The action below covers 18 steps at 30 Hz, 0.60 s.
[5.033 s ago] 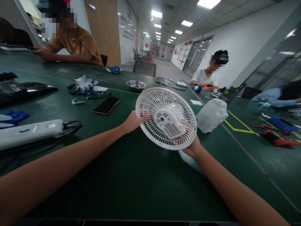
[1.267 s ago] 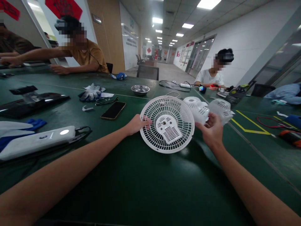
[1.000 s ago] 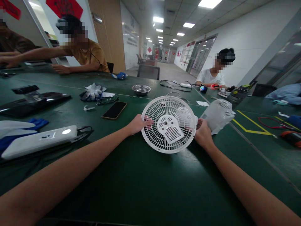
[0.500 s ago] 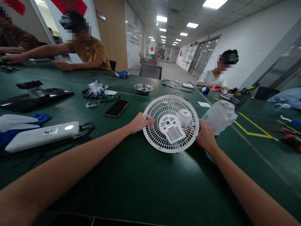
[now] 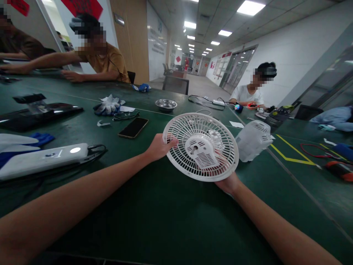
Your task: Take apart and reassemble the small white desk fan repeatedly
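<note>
Left end of the desk (image 5: 154, 221): a black stand (image 5: 57, 112) is sitting at the back, a blue-and-white glove (image 5: 19, 142) is lying nearer, and a long white device (image 5: 46, 161) is stretching out in front.
Phone (image 5: 133, 127): lying flat, with a grey-and-white glove (image 5: 109, 106) resting behind it.
Left hand (image 5: 157, 147): pinching the round white grille (image 5: 201, 147) by its rim, thumb on the front, fingers closing behind and partly hidden.
Metal bowl (image 5: 166, 105): gleaming away beyond the grille.
Grille: tilting over the middle of the desk, a vented plate showing at its centre.
Right hand (image 5: 228, 182): supporting the grille from behind and below; its fingers are showing only through the slots, so how far they are closing, I cannot tell.
Translucent housing (image 5: 253, 141): standing just beside, yellow tape (image 5: 299, 161) running to its right.
</note>
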Motion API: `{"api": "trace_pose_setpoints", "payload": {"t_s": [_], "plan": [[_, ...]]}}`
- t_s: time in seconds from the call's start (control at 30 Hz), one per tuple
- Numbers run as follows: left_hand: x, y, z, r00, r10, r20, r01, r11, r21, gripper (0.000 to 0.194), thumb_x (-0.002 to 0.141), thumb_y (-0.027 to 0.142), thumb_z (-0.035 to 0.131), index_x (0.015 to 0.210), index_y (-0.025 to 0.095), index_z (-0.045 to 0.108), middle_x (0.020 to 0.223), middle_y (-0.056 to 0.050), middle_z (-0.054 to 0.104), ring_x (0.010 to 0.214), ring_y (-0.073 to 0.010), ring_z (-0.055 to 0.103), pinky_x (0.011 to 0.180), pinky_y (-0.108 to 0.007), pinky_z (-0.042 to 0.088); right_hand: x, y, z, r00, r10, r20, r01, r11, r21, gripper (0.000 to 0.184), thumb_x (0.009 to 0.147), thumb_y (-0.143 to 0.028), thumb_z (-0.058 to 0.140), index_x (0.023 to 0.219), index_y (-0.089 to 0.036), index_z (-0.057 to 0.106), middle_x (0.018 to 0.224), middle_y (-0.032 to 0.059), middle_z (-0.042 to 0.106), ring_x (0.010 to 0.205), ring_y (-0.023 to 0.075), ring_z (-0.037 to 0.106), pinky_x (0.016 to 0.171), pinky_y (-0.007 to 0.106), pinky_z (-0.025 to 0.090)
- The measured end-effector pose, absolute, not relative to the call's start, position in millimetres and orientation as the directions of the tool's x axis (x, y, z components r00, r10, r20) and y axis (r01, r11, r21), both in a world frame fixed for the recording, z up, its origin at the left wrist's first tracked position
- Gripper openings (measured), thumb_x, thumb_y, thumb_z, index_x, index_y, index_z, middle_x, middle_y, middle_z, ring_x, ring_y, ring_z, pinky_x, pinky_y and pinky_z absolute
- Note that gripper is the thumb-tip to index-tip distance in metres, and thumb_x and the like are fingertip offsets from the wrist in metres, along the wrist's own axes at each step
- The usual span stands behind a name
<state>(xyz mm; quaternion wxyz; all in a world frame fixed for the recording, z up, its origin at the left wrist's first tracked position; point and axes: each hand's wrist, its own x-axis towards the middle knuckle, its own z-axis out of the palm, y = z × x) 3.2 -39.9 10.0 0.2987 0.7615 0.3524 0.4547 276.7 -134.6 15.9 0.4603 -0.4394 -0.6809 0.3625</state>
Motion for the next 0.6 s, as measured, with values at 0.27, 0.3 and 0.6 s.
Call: {"api": "trace_pose_setpoints", "payload": {"t_s": [0.27, 0.3, 0.6], "plan": [[-17, -6, 4, 0.582, 0.76, 0.288, 0.537, -0.626, 0.565, 0.036, 0.09, 0.049, 0.067, 0.11, 0.021, 0.074, 0.11, -0.01, 0.076, 0.101, -0.0298, 0.07, 0.093, -0.043, 0.054, 285, -133, 21, 0.037, 0.956, 0.29, 0.201, 0.277, -0.94, 0.049, 0.087, -0.064, 0.064, 0.12, -0.034, 0.043, 0.098, 0.001, 0.072, 0.077, 0.0237, 0.071, 0.061, 0.036, 0.058], [-21, -2, 5, 0.519, 0.799, 0.304, 0.636, -0.599, 0.487, 0.037, 0.089, 0.048, 0.067, 0.112, 0.019, 0.073, 0.112, -0.013, 0.075, 0.107, -0.0329, 0.068, 0.098, -0.046, 0.052, 286, -133, 22, 0.033, 0.949, 0.313, 0.227, 0.298, -0.927, 0.05, 0.086, -0.062, 0.068, 0.117, -0.034, 0.041, 0.096, 0.0001, 0.071, 0.073, 0.0218, 0.069, 0.06, 0.034, 0.056], [-99, 37, 1, -0.28, 0.924, 0.26, 0.944, 0.217, 0.248, 0.085, 0.088, 0.064, 0.06, 0.15, 0.011, 0.041, 0.137, -0.032, 0.062, 0.13, -0.0509, 0.056, 0.105, -0.061, 0.043, 276, -137, 26, -0.178, 0.853, 0.49, 0.691, 0.463, -0.556, 0.058, 0.076, -0.058, 0.08, 0.113, -0.026, 0.05, 0.105, 0.0079, 0.068, 0.087, 0.0257, 0.066, 0.078, 0.042, 0.054]]}}
